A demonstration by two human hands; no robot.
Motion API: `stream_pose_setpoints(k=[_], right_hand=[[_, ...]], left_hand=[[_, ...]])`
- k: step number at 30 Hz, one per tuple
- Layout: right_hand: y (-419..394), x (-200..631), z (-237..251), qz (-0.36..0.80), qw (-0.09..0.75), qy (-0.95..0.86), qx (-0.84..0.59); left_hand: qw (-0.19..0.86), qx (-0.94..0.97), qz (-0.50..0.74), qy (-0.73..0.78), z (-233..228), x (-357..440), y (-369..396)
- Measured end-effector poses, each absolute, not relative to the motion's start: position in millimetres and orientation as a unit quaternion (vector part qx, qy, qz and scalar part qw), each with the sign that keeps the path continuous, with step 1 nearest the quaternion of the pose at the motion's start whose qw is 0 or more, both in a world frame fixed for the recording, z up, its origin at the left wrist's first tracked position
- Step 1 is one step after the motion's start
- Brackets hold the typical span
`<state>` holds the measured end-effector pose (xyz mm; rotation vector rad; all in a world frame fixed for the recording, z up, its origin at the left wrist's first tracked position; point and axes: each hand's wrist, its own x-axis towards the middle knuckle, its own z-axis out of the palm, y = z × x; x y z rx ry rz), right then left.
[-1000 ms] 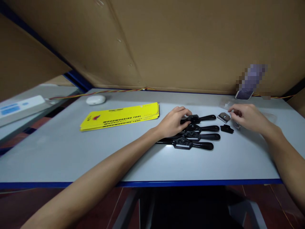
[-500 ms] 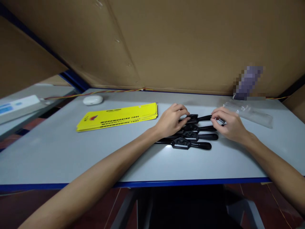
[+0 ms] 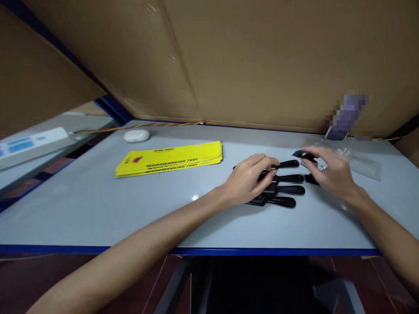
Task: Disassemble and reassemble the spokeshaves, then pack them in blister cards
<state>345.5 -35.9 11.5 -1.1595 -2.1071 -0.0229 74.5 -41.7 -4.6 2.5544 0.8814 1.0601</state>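
Several black spokeshaves lie stacked in a row on the table, their rounded handles pointing right; the nearest spokeshave handle (image 3: 283, 202) shows clearly. My left hand (image 3: 247, 179) lies across their middles, thumb and fingers curled onto the rear spokeshave (image 3: 288, 164). It covers much of their bodies. Pinched in my right hand (image 3: 335, 172) is a small flat black metal piece (image 3: 301, 154), raised just right of the handles. Below those fingers, another black piece (image 3: 311, 179) and small silvery bits (image 3: 323, 167) are partly hidden.
Yellow printed cards (image 3: 170, 159) are piled left of the spokeshaves. A white earbud case (image 3: 136, 135) sits behind them. Clear plastic packaging (image 3: 365, 166) lies at the right, before a propped phone (image 3: 347, 117). A power strip (image 3: 36, 146) is on the far-left surface.
My right hand has drawn back to the right from the rear handle and now shows a black piece in its fingers. My left hand has shifted right over the spokeshaves.
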Motion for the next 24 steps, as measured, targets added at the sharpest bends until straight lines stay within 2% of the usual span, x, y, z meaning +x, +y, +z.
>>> stream_pose_setpoints(k=[4,9,14,24], right_hand=[[-17,372,11,0.073,0.361,-0.735,-0.569],[-8,379,6,0.111,0.32,-0.717,-0.609],[-10,376,7,0.103,0.294,-0.723,-0.617],[-9,374,5,0.043,0.295,-0.721,-0.625]], left_hand=[[0.148,0.882,0.321,0.313,-4,68,-41],[0.164,0.897,0.285,0.295,-5,69,-44],[0.083,0.921,0.276,0.262,-11,69,-46],[-0.046,0.927,0.304,0.213,-16,67,-49]])
